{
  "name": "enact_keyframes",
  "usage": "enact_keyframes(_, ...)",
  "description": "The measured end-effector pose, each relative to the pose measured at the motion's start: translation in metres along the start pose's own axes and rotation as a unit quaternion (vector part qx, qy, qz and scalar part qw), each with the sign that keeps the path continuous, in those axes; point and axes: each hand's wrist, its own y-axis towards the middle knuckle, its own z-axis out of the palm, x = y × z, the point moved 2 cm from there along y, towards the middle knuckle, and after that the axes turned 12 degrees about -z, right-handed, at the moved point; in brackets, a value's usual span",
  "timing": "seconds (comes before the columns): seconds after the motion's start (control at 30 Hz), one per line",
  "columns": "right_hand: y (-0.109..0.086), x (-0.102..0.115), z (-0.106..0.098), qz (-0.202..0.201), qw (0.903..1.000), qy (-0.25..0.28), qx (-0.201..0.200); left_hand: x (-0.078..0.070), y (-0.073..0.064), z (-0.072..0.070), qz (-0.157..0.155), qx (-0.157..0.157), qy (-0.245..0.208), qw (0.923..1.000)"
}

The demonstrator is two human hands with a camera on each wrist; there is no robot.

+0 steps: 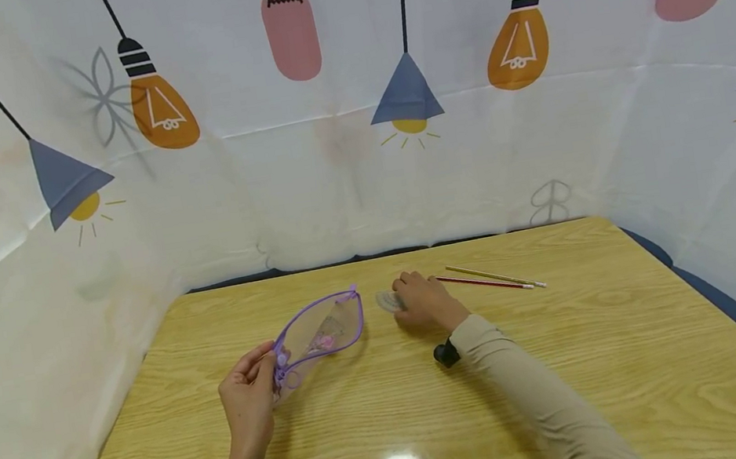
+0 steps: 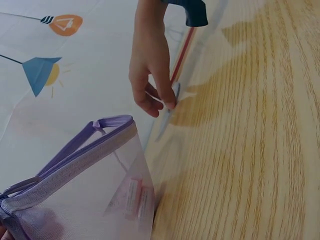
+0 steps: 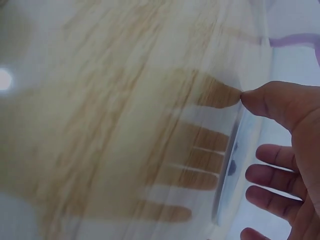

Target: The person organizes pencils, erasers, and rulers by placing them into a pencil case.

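My left hand grips the near end of a see-through zip pouch with purple trim. The pouch's mouth gapes, and small pink-and-white pieces show inside. To its right, my right hand is low over the table at a clear, rounded flat piece of plastic that looks like a protractor. In the right wrist view the thumb touches its edge, while the other fingers stand apart from it, loosely bent. The left wrist view shows this piece nearly edge-on beside the thumb.
A dark red pencil and a yellowish pencil lie just right of my right hand. The wood-grain table ends at a white printed curtain behind and at both sides.
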Motion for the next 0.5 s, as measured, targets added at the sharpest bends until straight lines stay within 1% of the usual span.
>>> enact_keyframes(0.2, 0.0022, -0.0027, 0.0017, 0.022, 0.9996, -0.008, 0.015, -0.0006, -0.0002, 0.0014, 0.003, 0.003, -0.009, 1.0000)
enact_keyframes(0.37, 0.0037, -0.0049, 0.0021, 0.033, 0.9991, 0.001, 0.026, -0.0001, 0.0000, 0.0011, 0.003, 0.004, -0.007, 1.0000)
enact_keyframes(0.5, 0.0032, -0.0062, 0.0025, 0.034, 0.9990, 0.013, 0.026, 0.0008, -0.0003, 0.0011, 0.004, 0.003, -0.009, 0.9999)
